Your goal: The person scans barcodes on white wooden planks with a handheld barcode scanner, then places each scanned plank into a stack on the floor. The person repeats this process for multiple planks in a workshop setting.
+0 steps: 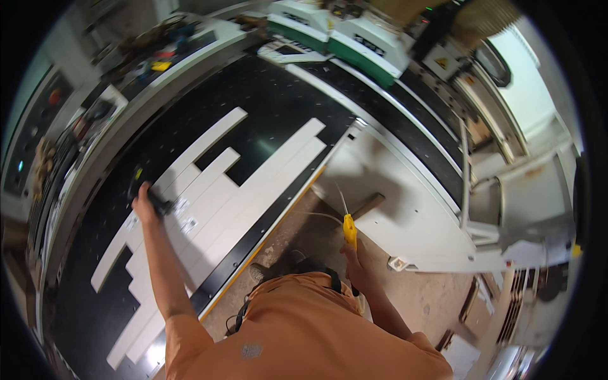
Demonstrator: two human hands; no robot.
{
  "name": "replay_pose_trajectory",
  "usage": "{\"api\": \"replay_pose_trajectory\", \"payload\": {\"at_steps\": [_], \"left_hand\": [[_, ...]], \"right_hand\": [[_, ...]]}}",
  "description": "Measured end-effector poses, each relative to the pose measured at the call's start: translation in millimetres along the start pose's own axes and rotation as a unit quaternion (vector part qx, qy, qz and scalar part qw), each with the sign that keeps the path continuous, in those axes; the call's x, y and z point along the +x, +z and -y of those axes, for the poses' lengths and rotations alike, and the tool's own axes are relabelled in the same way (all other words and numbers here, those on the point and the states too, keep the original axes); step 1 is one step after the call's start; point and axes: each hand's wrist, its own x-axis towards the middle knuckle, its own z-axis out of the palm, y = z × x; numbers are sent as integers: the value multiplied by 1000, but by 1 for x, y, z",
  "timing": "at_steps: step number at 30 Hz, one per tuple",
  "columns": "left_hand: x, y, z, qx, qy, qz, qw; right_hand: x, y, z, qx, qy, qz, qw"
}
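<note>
My left hand (144,201) reaches out over the white strips (218,196) on the black machine table (266,85). It is closed round a black handheld device (163,206) with a small yellow-green spot; blur hides its exact kind. Near that hand, small printed labels (189,224) lie on the strips, which sit side by side with staggered ends. At my right side, beyond the table's front edge, my right hand (352,255) grips a yellow air blow gun (349,229). Its long thin nozzle points away from me, and a thin pale line curves off to its left.
A white panel (405,212) stretches to the right of the table. Green-and-white machine housings (367,47) stand at the far side. Tools and loose items crowd a ledge (161,66) at far left. Board pieces (478,301) stand on the floor at lower right.
</note>
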Motion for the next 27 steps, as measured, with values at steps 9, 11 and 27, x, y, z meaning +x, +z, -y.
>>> {"api": "replay_pose_trajectory", "payload": {"at_steps": [9, 11, 27], "left_hand": [[19, -12, 19, -4, 25, 29, 999], [18, -11, 18, 15, 46, 27, 998], [-6, -2, -2, 63, 57, 8, 996]], "right_hand": [[39, -28, -58, 216, 20, -409, 886], [42, -32, -55, 232, 14, -415, 880], [43, 11, 95, 80, -67, 246, 964]]}}
